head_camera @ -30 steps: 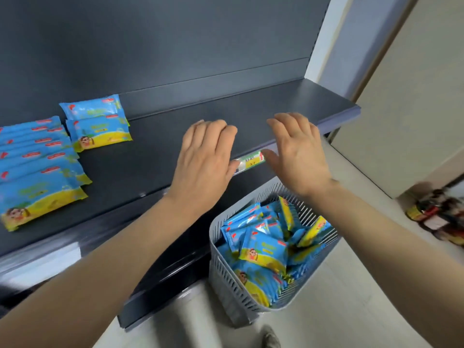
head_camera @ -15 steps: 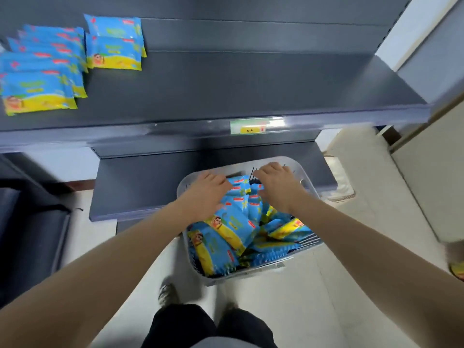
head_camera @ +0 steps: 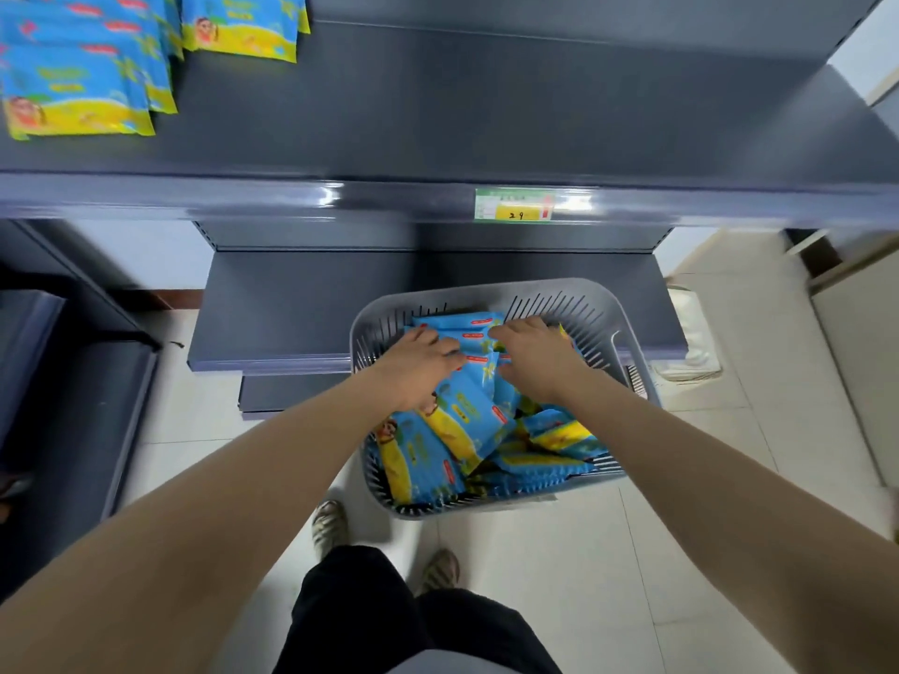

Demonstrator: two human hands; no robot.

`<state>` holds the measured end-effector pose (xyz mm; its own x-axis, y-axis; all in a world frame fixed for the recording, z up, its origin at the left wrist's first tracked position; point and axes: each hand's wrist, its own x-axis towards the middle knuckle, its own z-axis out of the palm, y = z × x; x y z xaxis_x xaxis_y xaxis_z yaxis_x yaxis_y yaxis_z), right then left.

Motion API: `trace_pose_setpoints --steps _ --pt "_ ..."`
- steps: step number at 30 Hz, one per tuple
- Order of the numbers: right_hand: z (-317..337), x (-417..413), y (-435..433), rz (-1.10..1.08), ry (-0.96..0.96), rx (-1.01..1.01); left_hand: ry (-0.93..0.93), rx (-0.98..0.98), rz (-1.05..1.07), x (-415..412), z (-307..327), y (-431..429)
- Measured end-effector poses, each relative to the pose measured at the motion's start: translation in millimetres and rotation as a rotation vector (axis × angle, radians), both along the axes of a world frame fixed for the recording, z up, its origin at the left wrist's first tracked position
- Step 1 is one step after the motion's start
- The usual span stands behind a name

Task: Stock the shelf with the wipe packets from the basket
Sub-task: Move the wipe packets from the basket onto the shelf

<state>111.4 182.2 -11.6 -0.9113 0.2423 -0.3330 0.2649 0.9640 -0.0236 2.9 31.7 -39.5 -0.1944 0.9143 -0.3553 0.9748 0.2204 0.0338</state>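
1. Done: a few stocked packets [head_camera: 82, 90] lie at upper left on the shelf [head_camera: 486, 114].
2. Left: the basket [head_camera: 608, 304], at centre frame, holds many wipe packets [head_camera: 467, 420].
3. The left hand [head_camera: 418, 362] and right hand [head_camera: 535, 357] are in the pile with fingers bent down; I cannot tell whether they pinch a packet.

The dark grey shelf [head_camera: 486, 99] in front of me carries wipe packets [head_camera: 78, 90] in overlapping rows at its left end. A price label [head_camera: 514, 205] sits on its front edge. Below it, a lower shelf [head_camera: 292, 304] juts out. On the pale tiled floor [head_camera: 681, 552] stand the grey basket [head_camera: 613, 304] and my shoes [head_camera: 330, 525].
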Motion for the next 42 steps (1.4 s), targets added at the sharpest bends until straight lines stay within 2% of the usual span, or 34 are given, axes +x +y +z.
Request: trace_pose_setpoints --steps 4,9,12,16,19,23,28,33,37,42 --pt "-20.2 -4.4 2.8 -0.133 -0.053 -0.239 -0.081 0.096 0.065 2.3 4.6 -1.4" --pt "-33.2 -14.0 5.8 -0.285 -0.042 -0.454 -0.439 0.125 0.299 4.3 15.7 -26.6" --pt "-35.0 -19.9 4.9 -0.32 -0.04 -0.463 -0.414 0.076 0.269 5.0 21.6 -40.6" --pt "-26.8 -25.5 -3.5 -0.247 -0.074 -0.43 -0.357 0.077 0.258 -2.7 31.0 -48.5" --pt "2.6 -34.0 -5.2 -0.288 0.027 -0.514 -0.352 0.106 0.24 -19.4 49.4 -46.4" --pt "69.2 -44.9 2.8 -0.356 0.233 -0.404 -0.356 0.223 0.229 -46.9 82.6 -48.7" --pt "140.9 -79.3 -6.8 -0.478 0.534 -0.533 -0.417 0.422 0.251 -93.2 136.1 -72.4" --pt "179.1 -148.7 -52.4 -0.51 0.793 -0.649 -0.419 0.534 0.279 -156.1 187.2 -110.4" --pt "188.7 -212.2 -83.6 -0.492 0.852 -0.669 -0.359 0.592 0.32 -210.0 208.0 -146.0" --pt "189.6 -266.3 -96.7 -0.494 0.82 -0.67 -0.338 0.646 0.391 -254.4 213.2 -172.9"
